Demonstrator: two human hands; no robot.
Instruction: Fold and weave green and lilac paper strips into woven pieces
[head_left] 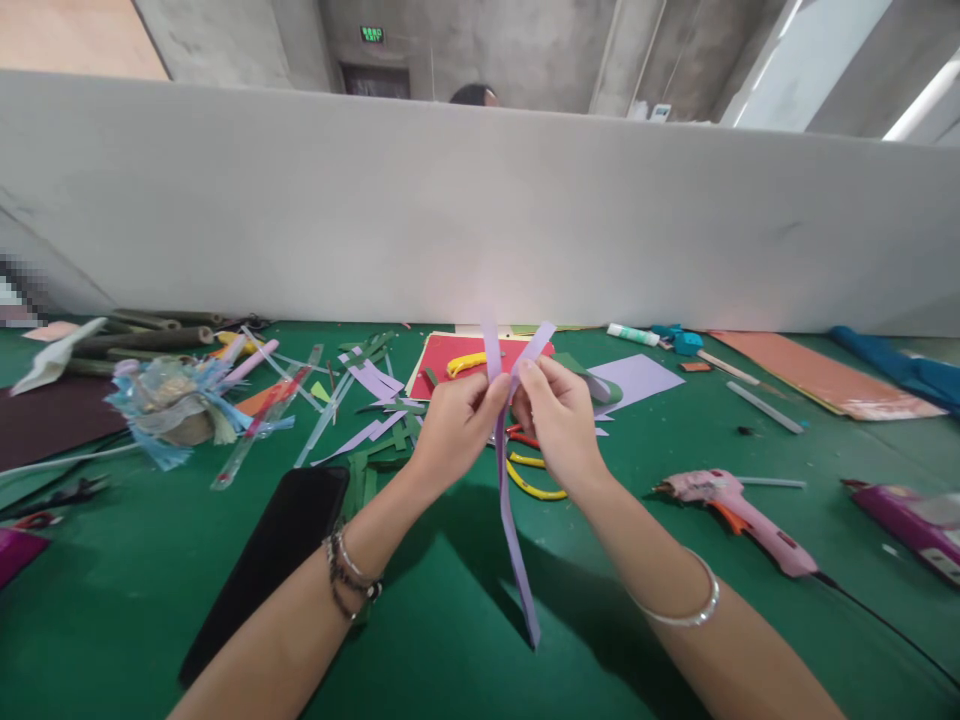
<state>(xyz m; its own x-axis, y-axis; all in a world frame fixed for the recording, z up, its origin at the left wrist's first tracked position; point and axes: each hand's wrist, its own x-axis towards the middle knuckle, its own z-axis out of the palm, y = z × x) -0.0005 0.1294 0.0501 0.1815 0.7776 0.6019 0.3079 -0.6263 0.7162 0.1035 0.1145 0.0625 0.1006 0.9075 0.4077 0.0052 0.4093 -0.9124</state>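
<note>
My left hand [457,425] and my right hand [559,420] are raised above the green table [465,620], fingers pinched together. Between them they hold lilac paper strips [510,500]. Two short ends stick up above the fingers and a long tail hangs down toward me. Just behind the hands lies a red paper sheet [450,362] with a yellow piece on it. Yellow-handled scissors [529,475] lie on the table below my right hand.
A pink glue gun [739,515] lies at the right with its cord trailing. A black phone [274,560] rests by my left forearm. Lilac and green paper scraps [371,415], rolled stems and blue cellophane clutter the left. A glue stick [634,335], an orange sheet and a grey partition stand behind.
</note>
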